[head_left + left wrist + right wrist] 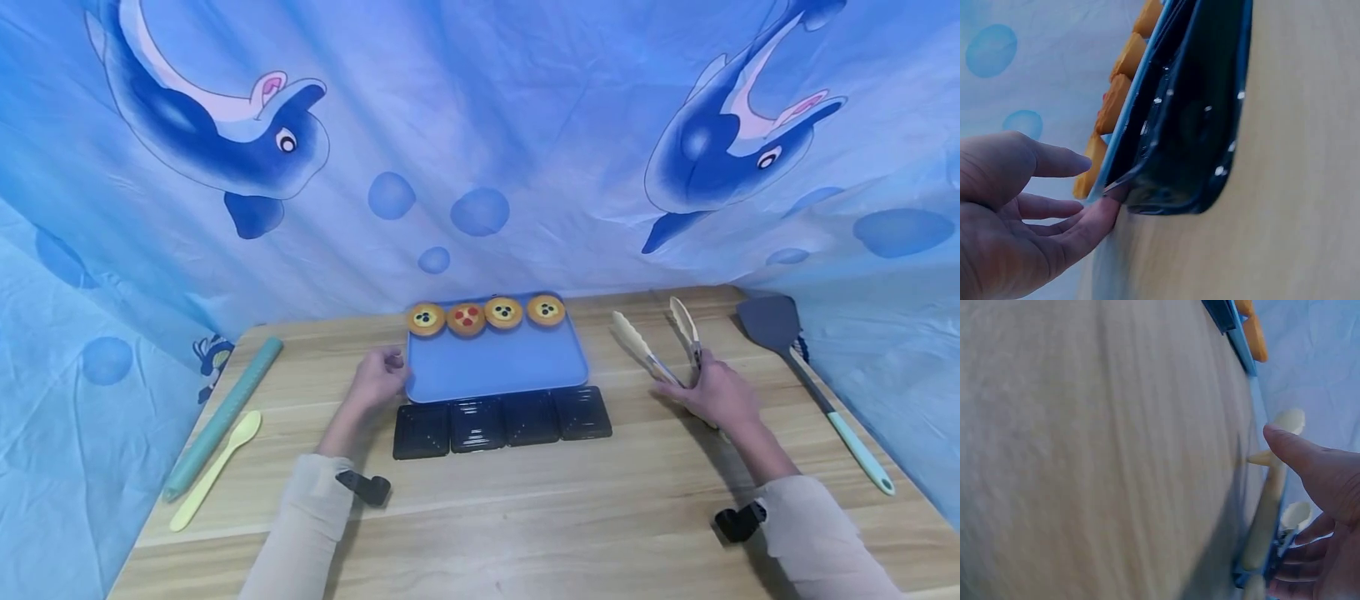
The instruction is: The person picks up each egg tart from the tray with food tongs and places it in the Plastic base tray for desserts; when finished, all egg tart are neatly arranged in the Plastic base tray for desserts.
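Beside the blue tray (495, 365), the left hand (381, 377) holds its grip apart, perhaps for steadying; whether the right hand (716, 392) clamps the tongs (643, 350), I cannot tell.

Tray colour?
The tray is light blue; it shows best in the head view.

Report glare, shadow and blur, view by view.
Head view: pale glare streaks on the black trays, shadow beside the right sleeve; left wrist view: bright glints on those trays, tabletop grain soft; right wrist view: dark shadow by the tongs, tabletop grain blurred.
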A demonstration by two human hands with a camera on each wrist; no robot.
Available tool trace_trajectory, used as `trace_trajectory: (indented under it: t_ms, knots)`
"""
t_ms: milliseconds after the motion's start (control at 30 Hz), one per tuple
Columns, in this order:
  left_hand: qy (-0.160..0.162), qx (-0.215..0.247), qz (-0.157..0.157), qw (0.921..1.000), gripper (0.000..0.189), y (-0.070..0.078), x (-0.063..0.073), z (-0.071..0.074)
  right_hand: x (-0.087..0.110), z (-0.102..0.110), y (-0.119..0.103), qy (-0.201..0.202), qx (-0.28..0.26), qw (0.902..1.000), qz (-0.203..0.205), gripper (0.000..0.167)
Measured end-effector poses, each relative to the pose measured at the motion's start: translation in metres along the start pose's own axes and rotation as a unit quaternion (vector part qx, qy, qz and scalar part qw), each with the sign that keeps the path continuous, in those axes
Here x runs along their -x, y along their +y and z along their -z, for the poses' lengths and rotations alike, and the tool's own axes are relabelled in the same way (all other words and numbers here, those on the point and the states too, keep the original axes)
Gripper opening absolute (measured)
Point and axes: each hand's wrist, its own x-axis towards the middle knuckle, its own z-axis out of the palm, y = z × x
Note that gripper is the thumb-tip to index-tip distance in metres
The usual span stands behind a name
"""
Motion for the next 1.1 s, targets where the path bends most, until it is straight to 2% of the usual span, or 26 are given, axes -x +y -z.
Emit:
trace_trajectory:
  t_ms: [133, 333, 433, 633, 900, 1100]
  knots:
    - [0.002, 0.036, 0.021, 0.9991, 0.049, -0.002, 0.000, -0.006, -0.002, -0.007, -0.001, 0.021, -0.008, 0.9996, -0.014, 0.083]
    - [0.010, 0.004, 0.008, 0.9999, 0.052, -0.005, 0.000, -0.007, -0.004, -0.012, -0.003, 0.044, -0.014, 0.9980, -0.044, 0.082]
    - [0.009, -0.010, 0.001, 0.9999, 0.052, -0.005, -0.001, -0.006, -0.004, -0.012, -0.002, 0.056, -0.030, 0.9972, -0.041, 0.078]
    - [0.005, -0.024, 0.004, 0.9997, 0.053, -0.003, -0.001, -0.005, -0.004, -0.004, 0.001, 0.078, -0.062, 0.9950, -0.003, 0.070]
    - [0.007, -0.027, 0.013, 0.9995, 0.051, -0.005, 0.003, -0.004, -0.008, 0.018, -0.009, 0.064, -0.056, 0.9964, 0.000, 0.088]
    - [0.011, -0.024, 0.008, 0.9996, 0.050, -0.007, 0.002, -0.008, -0.019, 0.031, -0.018, 0.028, -0.037, 0.9984, 0.033, 0.102]
